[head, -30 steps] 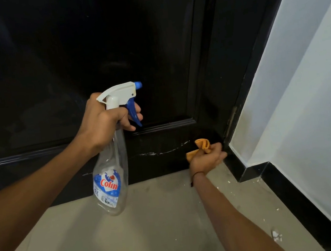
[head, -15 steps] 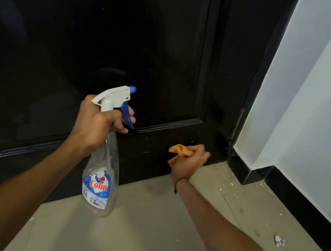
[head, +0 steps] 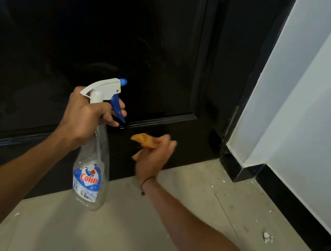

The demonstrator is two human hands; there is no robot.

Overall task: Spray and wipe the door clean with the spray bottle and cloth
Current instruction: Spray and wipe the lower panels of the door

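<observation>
Right hand (head: 154, 160) w/ cloth (head: 144, 141) now further left (door (head: 150, 43) bottom edge)

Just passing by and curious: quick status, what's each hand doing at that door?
Left hand grips spray bottle, fingers on trigger. Right hand holds orange cloth at bottom rail of black door. Nothing in the way.

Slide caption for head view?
Left hand holds spray bottle; right hand presses orange cloth on black door.

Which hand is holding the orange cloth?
The right hand, low by the black door, grips the crumpled orange cloth. The left hand holds the clear spray bottle instead.
</observation>
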